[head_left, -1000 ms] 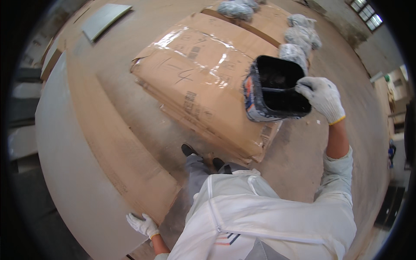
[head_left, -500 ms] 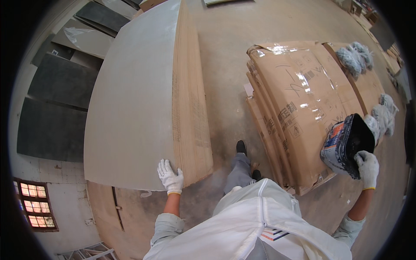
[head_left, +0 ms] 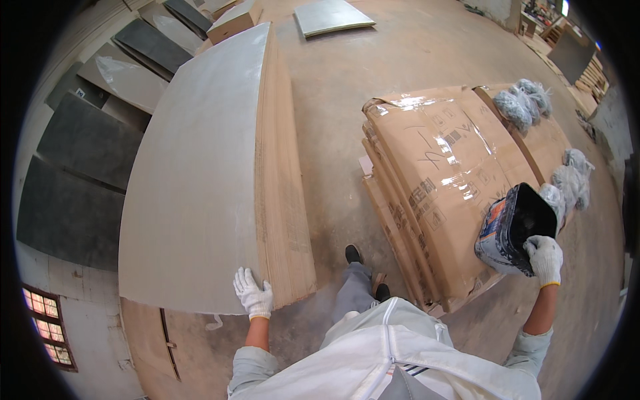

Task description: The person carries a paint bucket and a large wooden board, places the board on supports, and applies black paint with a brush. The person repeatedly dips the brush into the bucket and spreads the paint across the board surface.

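Observation:
My left hand (head_left: 253,293), in a white knit glove, lies flat with fingers stretched on the near right corner of a tall stack of large grey-faced boards (head_left: 193,180). Brown edges of the stacked sheets show along its right side. At the right, my gloved right hand (head_left: 545,259) grips the rim of a black plastic bucket (head_left: 494,237) with a coloured label. The bucket is tilted, its dark mouth facing right, beside the near right part of a cardboard-wrapped stack (head_left: 460,193). My right fingertips are partly hidden inside the rim.
Bundles of clear plastic-wrapped grey material (head_left: 523,105) sit on the wrapped packages. Dark panels (head_left: 70,207) line the left wall near a barred window (head_left: 50,327). A pale board (head_left: 333,17) lies on the far floor. My feet stand in the aisle between both stacks.
The view has tilted up, so the stacks sit lower and more of the far floor shows. My left hand stays flat on the boards; my right hand still holds the bucket.

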Motion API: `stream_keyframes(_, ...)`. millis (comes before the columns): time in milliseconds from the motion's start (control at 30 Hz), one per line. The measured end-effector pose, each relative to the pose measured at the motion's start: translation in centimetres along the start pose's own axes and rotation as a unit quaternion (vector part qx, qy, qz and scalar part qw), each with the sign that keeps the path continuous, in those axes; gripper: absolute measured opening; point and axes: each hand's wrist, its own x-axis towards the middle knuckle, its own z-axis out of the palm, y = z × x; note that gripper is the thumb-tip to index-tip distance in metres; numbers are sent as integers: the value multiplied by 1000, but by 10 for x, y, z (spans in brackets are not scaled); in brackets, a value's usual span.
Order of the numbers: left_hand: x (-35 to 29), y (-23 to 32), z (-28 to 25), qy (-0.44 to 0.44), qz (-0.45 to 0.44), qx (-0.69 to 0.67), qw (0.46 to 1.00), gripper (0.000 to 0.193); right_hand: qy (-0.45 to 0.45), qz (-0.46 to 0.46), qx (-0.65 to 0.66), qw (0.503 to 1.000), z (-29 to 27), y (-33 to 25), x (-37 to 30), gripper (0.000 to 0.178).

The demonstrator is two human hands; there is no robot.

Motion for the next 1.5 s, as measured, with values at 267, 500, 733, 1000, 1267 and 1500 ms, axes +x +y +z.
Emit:
stream_keyframes(267,-2,1,-2,0,-10,-11,1000,75,-14,-23,23,999,0,9,-6,21)
stream_keyframes(500,-2,-1,1,4,-21,-20,1000,74,11,10,17,1000,-15,14,-12,30)
stream_keyframes(733,-24,-7,-6,56,-37,-42,997,69,178,-79,207,959,-41,-60,-42,27)
stream_keyframes(1000,-233,-10,-2,-9,-47,-203,978,56,-164,-361,260,880,75,-313,-235,35)
stream_keyframes(1267,-610,-219,-22,-291,-594,-161,732,44,-496,-288,358,737,183,-392,-351,38)
stream_keyframes(1500,-803,-265,-71,-63,-789,-279,545,29,-492,-99,520,691,197,-473,-358,48)
